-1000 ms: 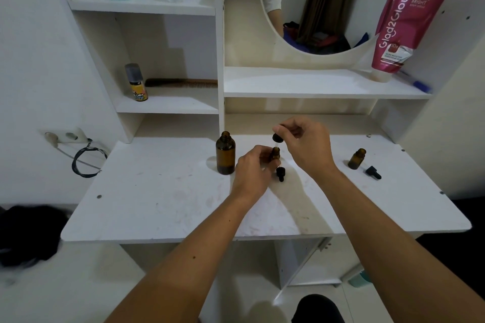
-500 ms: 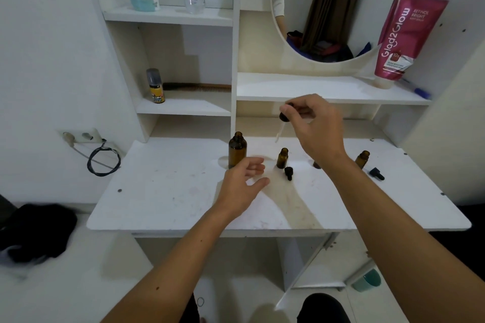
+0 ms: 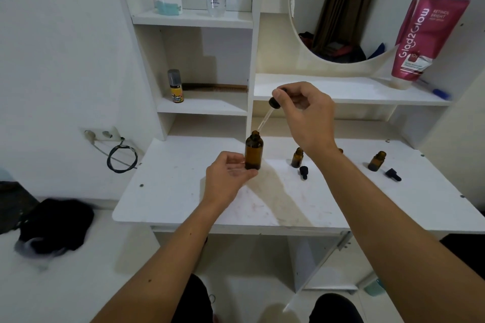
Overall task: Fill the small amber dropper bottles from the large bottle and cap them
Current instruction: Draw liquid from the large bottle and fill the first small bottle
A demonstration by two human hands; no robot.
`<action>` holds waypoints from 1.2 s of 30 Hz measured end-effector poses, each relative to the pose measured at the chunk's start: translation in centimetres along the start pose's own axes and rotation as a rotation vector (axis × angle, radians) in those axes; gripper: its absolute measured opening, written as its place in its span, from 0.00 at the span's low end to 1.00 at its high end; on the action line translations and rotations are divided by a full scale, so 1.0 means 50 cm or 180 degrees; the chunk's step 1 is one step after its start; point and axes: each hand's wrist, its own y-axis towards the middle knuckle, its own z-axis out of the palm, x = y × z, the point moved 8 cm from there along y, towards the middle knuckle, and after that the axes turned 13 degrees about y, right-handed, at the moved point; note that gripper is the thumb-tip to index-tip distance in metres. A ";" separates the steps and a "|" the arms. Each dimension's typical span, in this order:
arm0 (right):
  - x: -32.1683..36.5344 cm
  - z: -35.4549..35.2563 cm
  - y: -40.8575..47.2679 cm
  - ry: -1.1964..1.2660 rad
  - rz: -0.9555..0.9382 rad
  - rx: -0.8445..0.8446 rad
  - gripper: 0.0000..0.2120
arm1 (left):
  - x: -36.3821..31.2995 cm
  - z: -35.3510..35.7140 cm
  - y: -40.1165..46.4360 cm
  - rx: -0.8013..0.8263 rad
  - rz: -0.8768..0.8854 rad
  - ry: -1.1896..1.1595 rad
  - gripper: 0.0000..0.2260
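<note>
Pinching the dropper (image 3: 270,110) by its bulb, right hand (image 3: 305,115) hangs its glass tip just above the large bottle (image 3: 253,151) mouth near the desk (image 3: 183,191) back edge; left hand (image 3: 227,178) loosely cups the bottle base. Risk: the tilted tip could miss or strike the narrow neck, tipping the bottle. Uncapped small bottles (image 3: 297,157) and loose caps (image 3: 303,172) stand close under the right forearm, liable to be knocked.

My white table (image 3: 183,196) carries the large amber bottle (image 3: 253,151); to its right stand two small bottles (image 3: 297,157) (image 3: 377,161), a black dropper cap (image 3: 303,172) (image 3: 393,174) beside each.
</note>
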 end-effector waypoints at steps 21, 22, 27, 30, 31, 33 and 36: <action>-0.141 0.088 -0.057 -0.0512 0.0389 0.0635 0.09 | -0.005 0.031 0.048 -0.0077 0.0239 0.0252 0.22; -0.143 0.089 -0.058 -0.0510 0.0394 0.0634 0.09 | -0.005 0.031 0.049 -0.0081 0.0248 0.0279 0.22; -0.140 0.087 -0.057 -0.0477 0.0375 0.0556 0.12 | -0.004 0.031 0.049 -0.0093 0.0250 0.0332 0.22; -0.135 0.079 -0.058 -0.0495 0.0336 0.0526 0.13 | -0.007 0.031 0.045 -0.0091 0.0220 0.0363 0.23; -0.132 0.075 -0.058 -0.0506 0.0325 0.0520 0.13 | -0.007 0.032 0.044 -0.0105 0.0198 0.0389 0.24; -0.128 0.062 -0.060 -0.0495 0.0325 0.0490 0.13 | -0.006 0.032 0.037 -0.0161 0.0131 0.0446 0.27; -0.118 0.029 -0.069 -0.0524 0.0249 0.0435 0.13 | -0.009 0.025 0.019 -0.0357 0.0112 0.0534 0.26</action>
